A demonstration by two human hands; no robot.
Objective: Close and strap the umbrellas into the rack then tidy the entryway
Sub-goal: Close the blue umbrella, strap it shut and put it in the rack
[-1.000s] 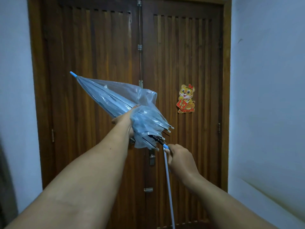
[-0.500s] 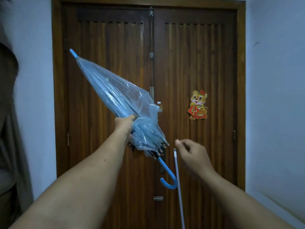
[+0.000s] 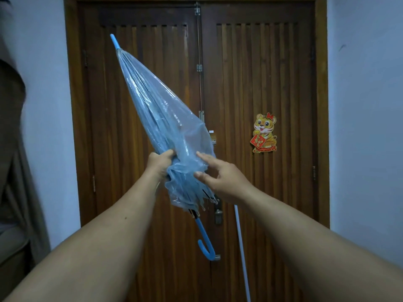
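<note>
A closed clear-blue plastic umbrella (image 3: 157, 114) slants in front of me, its blue tip up left and its blue hooked handle (image 3: 206, 243) hanging low. My left hand (image 3: 160, 164) grips the bunched canopy near the rib ends. My right hand (image 3: 220, 175) has its fingers spread and touches the loose canopy folds from the right, holding nothing. A thin white strap or rod (image 3: 241, 247) hangs straight down below my right wrist; what it belongs to is unclear. No rack is in view.
A brown wooden double door (image 3: 250, 73) fills the view ahead, with a tiger sticker (image 3: 265, 132) on the right leaf and a latch (image 3: 218, 215) near the middle. White walls flank it. Dark hanging fabric (image 3: 13, 149) is at the left edge.
My right hand let go of the white strap and rose to the canopy folds. The umbrella swung more upright, tip higher. My view pulled back from the door.
</note>
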